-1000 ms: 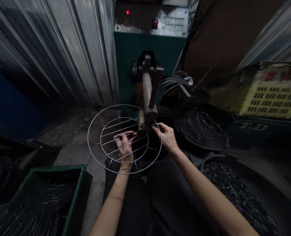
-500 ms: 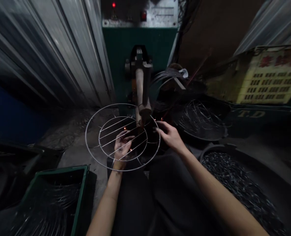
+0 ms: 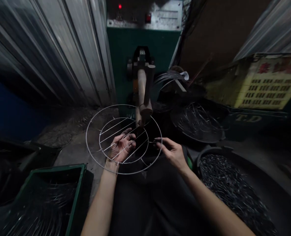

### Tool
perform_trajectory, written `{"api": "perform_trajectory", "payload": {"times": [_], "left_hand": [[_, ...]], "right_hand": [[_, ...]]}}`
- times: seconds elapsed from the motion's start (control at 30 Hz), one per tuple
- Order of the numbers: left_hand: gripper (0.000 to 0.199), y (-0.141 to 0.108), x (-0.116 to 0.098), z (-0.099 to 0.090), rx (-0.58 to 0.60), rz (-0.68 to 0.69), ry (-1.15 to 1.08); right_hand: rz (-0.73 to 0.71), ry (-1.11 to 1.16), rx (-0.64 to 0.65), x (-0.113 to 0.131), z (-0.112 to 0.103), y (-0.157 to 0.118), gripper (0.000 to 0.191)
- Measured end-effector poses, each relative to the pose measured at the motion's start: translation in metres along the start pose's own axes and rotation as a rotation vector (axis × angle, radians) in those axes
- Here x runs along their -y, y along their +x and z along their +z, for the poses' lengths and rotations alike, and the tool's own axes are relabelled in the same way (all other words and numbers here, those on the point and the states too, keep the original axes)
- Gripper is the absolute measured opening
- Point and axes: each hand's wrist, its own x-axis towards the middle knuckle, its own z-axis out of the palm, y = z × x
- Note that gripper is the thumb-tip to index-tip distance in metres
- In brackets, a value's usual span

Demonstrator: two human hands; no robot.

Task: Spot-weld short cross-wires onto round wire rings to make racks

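Observation:
A round wire rack (image 3: 93, 124), two rings joined by straight cross wires, is held level under the electrode arms (image 3: 143, 98) of a green spot welder (image 3: 142, 36). My left hand (image 3: 122, 147) lies palm-up beneath the inner ring, fingers spread against the cross wires and bearing the rack. My right hand (image 3: 171, 151) is at the rack's right edge, thumb and fingers pinched at the outer ring.
A green crate (image 3: 73, 183) of wire pieces stands at lower left. A dark basin of short wires (image 3: 234, 190) is at lower right, another basin of curved wires (image 3: 199, 123) behind it. Corrugated metal wall at left, a yellow sign (image 3: 270, 88) at right.
Sparks seen half a second ago at the electrodes are gone. My right hand has drawn back from the weld point to the rack's right rim. My left hand has opened flatter under the wires.

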Motion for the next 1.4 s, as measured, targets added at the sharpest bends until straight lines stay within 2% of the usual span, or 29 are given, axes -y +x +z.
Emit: {"api": "perform_trajectory", "payload": {"times": [0.1,0.27,0.4,0.53,1.07,1.2,1.3,1.4], "left_hand": [[0.051,-0.008,0.013,0.009,-0.009,0.045,0.036],[0.043,-0.011,0.034,0.016,-0.151,0.163,0.164],[0.043,-0.005,0.039,0.016,-0.147,0.206,0.214],[0.043,0.002,0.038,0.017,-0.178,0.251,0.206],[0.039,0.011,0.036,0.024,-0.154,0.284,0.210],[0.041,0.012,0.034,0.023,-0.165,0.275,0.205],[0.040,0.013,0.030,0.023,-0.197,0.254,0.252],[0.039,0.013,0.028,0.024,-0.202,0.197,0.315]], "right_hand": [[0.035,0.050,-0.090,-0.004,0.001,0.012,0.024],[-0.022,0.023,-0.014,-0.012,0.010,0.055,0.026],[-0.104,-0.055,0.032,-0.010,0.020,0.081,0.026],[-0.173,-0.074,0.047,-0.009,0.023,0.094,0.024],[-0.199,-0.103,0.032,-0.006,0.022,0.103,0.020],[-0.132,-0.055,0.029,-0.010,0.026,0.108,0.021],[-0.096,-0.020,0.078,-0.012,0.016,0.103,0.025],[-0.081,-0.075,0.136,-0.008,-0.007,0.079,0.032]]}}
